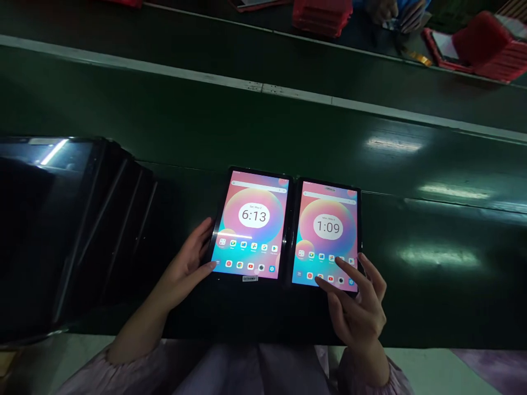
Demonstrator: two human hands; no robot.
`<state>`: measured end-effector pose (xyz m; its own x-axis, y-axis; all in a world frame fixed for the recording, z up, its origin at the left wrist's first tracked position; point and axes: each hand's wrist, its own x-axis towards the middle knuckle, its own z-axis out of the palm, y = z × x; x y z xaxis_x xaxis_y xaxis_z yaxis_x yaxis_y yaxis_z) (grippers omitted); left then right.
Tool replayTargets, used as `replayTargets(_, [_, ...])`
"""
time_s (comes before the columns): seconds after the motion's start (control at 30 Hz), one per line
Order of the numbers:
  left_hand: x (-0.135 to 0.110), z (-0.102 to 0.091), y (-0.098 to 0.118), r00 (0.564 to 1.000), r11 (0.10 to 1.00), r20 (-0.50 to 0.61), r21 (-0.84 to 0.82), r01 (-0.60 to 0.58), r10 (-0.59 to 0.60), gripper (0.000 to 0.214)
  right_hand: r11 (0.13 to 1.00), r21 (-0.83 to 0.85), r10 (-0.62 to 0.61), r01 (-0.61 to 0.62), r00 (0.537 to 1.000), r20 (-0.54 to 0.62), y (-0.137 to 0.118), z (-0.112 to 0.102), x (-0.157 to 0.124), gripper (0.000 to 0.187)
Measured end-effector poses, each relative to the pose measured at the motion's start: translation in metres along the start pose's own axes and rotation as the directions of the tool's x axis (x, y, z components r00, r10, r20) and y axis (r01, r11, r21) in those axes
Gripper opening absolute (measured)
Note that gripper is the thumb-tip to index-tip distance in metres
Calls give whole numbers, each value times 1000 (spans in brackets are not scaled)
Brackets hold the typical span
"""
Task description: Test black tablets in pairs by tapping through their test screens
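Note:
Two lit tablets lie side by side on the dark green bench in the head view. The left tablet (252,225) shows a pink and blue home screen reading 6:13, and a small white label (250,278) sits at its lower edge. The right tablet (327,230) has the same kind of screen, reading 1:09. My left hand (191,263) grips the left tablet by its lower left edge, thumb on the front corner. Over the lower right part of the right tablet, my right hand (360,302) has its fingers apart, with fingertips at the icons; exact contact cannot be told.
A stack of dark tablets or panels (45,230) stands on the left of the bench (444,263). A pale rail (296,93) crosses beyond. At the far side are red trays (496,49), another red stack (322,16) and another person's hands (382,10).

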<state>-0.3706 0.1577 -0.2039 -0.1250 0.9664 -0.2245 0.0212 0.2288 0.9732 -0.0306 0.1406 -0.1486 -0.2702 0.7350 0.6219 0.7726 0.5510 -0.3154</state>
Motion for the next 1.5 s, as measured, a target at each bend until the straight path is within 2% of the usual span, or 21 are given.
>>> replayTargets(0.13, [2,0,-2,999,1000,-43,-8,-17,17,76,1000,9,22,-22,999,-45,-4,6,1,27])
replayTargets(0.23, [6,3,1,998,1000,-66,-29,-12,10,71,999,19,32,-32,999,-36,-7,7,1,28])
replayTargets(0.43, [12,4,6,1000,997,-19,-74,-19,18,68,1000,-1,15,-14,999,47,-8,5,1,28])
replayTargets(0.57, [9,0,7,1000,999,5,-12,31,-31,73,1000,-22,8,-6,995,95,-10,10,2,27])
replayTargets(0.73, [8,3,10,999,999,-9,-33,37,-37,71,1000,3,15,-15,998,56,-12,13,5,25])
replayTargets(0.83, [14,8,15,993,990,-92,-123,65,-76,65,997,-56,57,-58,998,-21,-3,10,6,25])
replayTargets(0.97, [26,6,16,977,977,-177,-192,87,-122,53,957,-212,178,-199,977,-118,21,6,10,26])
replayTargets(1.03, [33,0,12,974,977,-182,-188,103,-138,51,936,-252,218,-245,967,-130,32,6,13,26])
replayTargets(1.17, [38,-9,6,969,977,-181,-166,136,-166,48,929,-266,240,-256,966,-94,47,11,20,28])
replayTargets(1.23, [35,-3,12,965,978,-203,-164,131,-164,43,930,-266,240,-254,967,-86,51,14,23,28])
replayTargets(1.4, [25,32,38,935,986,-347,-164,18,-74,30,932,-259,245,-255,967,-70,52,21,27,29])
replayTargets(1.5, [25,43,47,921,994,-389,-106,-9,-33,26,929,-252,266,-270,963,-52,55,23,25,31])
